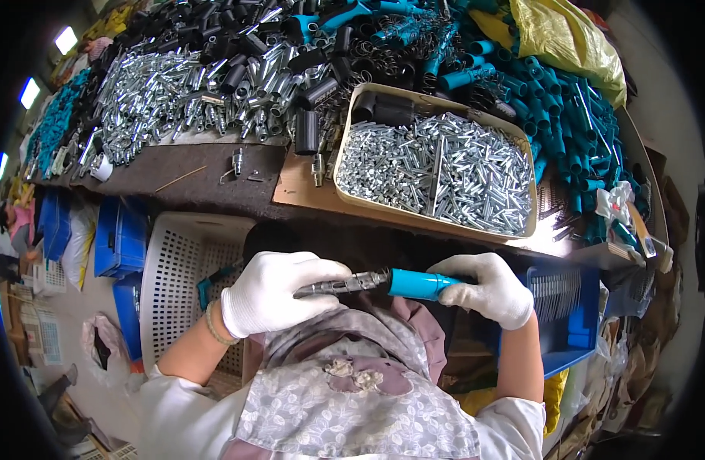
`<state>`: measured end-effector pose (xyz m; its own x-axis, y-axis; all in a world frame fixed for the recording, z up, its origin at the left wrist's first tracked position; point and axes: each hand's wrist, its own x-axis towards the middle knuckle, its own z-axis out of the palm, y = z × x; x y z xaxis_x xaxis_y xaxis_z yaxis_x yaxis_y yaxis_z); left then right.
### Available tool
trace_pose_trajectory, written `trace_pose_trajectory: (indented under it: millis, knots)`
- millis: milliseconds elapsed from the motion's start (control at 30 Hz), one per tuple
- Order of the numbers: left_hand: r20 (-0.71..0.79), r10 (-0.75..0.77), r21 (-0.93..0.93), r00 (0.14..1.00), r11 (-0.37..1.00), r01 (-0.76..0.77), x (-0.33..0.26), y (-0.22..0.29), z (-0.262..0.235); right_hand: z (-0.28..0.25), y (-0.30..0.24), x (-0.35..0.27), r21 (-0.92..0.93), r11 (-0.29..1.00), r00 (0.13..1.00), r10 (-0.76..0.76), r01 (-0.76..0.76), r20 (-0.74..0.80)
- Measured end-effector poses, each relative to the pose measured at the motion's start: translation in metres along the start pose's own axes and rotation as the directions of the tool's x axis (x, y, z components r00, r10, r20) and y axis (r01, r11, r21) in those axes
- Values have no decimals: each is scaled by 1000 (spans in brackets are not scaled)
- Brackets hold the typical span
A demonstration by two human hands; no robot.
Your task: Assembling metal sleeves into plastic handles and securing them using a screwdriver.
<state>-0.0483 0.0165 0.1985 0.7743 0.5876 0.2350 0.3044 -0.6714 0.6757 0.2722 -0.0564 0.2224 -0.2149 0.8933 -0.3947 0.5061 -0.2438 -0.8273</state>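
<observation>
Both my hands wear white gloves and are held over my lap, in front of the table edge. My left hand (280,293) is closed round a silvery metal shaft (343,284) with a stepped, narrower end pointing right. In my right hand (487,290) is a short turquoise plastic tube (414,284), gripped at its right end. The shaft's tip meets the tube's left opening; I cannot tell how far it reaches inside. Beyond my hands, a shallow cream tray (342,165) holds many small metal pins and some black sleeves.
Heaps of metal shafts (149,96), black sleeves (306,132), springs and turquoise tubes (556,115) cover the table. A white perforated basket (168,307) stands at my left, near blue bins (121,238). At my right is a blue crate (571,337) with metal rods. A yellow sack (571,46) lies far right.
</observation>
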Motion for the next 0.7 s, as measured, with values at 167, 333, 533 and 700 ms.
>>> trace_pose_trajectory:
  millis: [167,333,533,700]
  knots:
    - [-1,119,-43,993,992,-119,-2,-1,6,8,-6,19,-122,978,980,-153,169,130]
    - [-13,109,42,994,993,-108,-7,3,15,56,-10,19,33,984,984,-174,173,35]
    - [31,132,-12,991,991,-132,-17,-1,23,61,-12,26,177,972,948,96,-155,305]
    - [22,114,-13,993,993,-114,-28,-1,24,69,-20,30,207,978,968,-62,10,245]
